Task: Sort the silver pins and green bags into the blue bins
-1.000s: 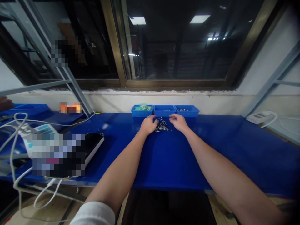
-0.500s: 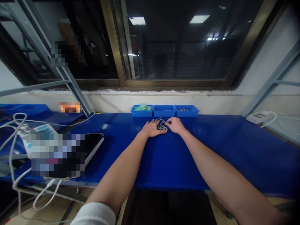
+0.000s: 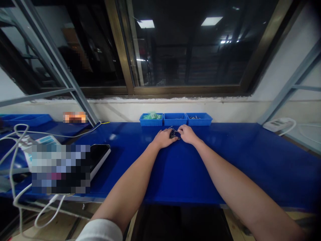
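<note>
Several thin metal screws or pins (image 3: 173,134) lie in a small pile on the blue table (image 3: 185,174). My left hand (image 3: 164,138) is curved around the pile's left side, its fingers closed against the pieces. At the pile's right edge, my right hand (image 3: 186,134) pinches with thumb and forefinger; what it holds is too small to make out. Just behind the hands stand three blue bins: the left one (image 3: 151,122) with green-white plastic packets, the middle one (image 3: 175,122) with a few small pieces, the right one (image 3: 200,122) with small metal parts.
A phone-like device (image 3: 101,159), partly blurred out, lies on the left with white cables (image 3: 15,174). A white power strip (image 3: 278,124) is at the right rear. Metal frame posts (image 3: 84,107) rise on both sides, before a window. More blue bins (image 3: 37,119) stand far left.
My left hand has drawn its fingers in around the pieces, and the pile looks more compact. My right hand has barely moved. The view has shifted slightly.
</note>
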{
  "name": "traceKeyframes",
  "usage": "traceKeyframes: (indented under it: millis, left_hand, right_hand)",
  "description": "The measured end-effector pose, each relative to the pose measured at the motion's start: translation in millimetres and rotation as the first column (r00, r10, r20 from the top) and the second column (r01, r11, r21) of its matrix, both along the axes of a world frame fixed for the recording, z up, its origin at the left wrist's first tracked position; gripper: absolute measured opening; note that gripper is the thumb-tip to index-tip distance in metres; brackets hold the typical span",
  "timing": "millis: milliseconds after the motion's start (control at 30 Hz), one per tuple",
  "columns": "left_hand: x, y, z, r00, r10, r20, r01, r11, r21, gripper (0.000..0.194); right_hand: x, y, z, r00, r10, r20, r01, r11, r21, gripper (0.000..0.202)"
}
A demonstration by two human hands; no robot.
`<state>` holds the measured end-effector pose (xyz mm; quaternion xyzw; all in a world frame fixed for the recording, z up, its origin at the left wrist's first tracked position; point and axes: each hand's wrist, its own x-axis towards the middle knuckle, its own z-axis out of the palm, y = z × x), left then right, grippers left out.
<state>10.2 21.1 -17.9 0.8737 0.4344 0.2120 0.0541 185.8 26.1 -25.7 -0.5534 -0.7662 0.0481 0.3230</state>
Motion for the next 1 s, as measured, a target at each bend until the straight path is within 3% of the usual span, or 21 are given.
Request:
traceKeyframes:
  millis: [167,267,467,700,833,1000]
  left_hand:
    - [0.3,-1.0,6.9,0.995,-0.006,0.1,-0.006,0.992,0.123,0.027]
    - [-0.3,-0.4,8.4,0.991,0.002,0.134,-0.024,0.986,0.165,0.024]
    - [-0.6,-2.0,10.6,0.985,0.004,0.171,-0.034,0.984,0.174,0.023]
    - [-0.4,-5.5,12.1,0.98,-0.032,0.196,0.003,0.989,0.147,0.022]
    - [-4.3,-2.4,10.2,0.97,0.024,0.243,-0.058,0.99,0.132,0.026]
    - [-9.0,3.8,7.5,0.953,0.122,0.278,-0.157,0.982,0.107,0.026]
  right_hand:
    - [-3.8,-4.9,5.6,0.994,0.07,-0.078,-0.069,0.998,0.012,0.015]
    - [-5.2,-6.1,6.6,0.976,0.092,-0.198,-0.097,0.995,-0.016,0.014]
    - [-6.0,-5.7,9.0,0.799,0.175,-0.576,-0.272,0.958,-0.086,0.016]
    - [-3.2,-8.3,12.6,0.69,0.091,-0.719,-0.275,0.951,-0.144,0.026]
    - [0.3,-7.2,11.9,0.701,0.043,-0.712,-0.23,0.959,-0.168,0.025]
    - [1.8,-5.2,9.4,0.777,0.071,-0.626,-0.237,0.954,-0.185,0.028]
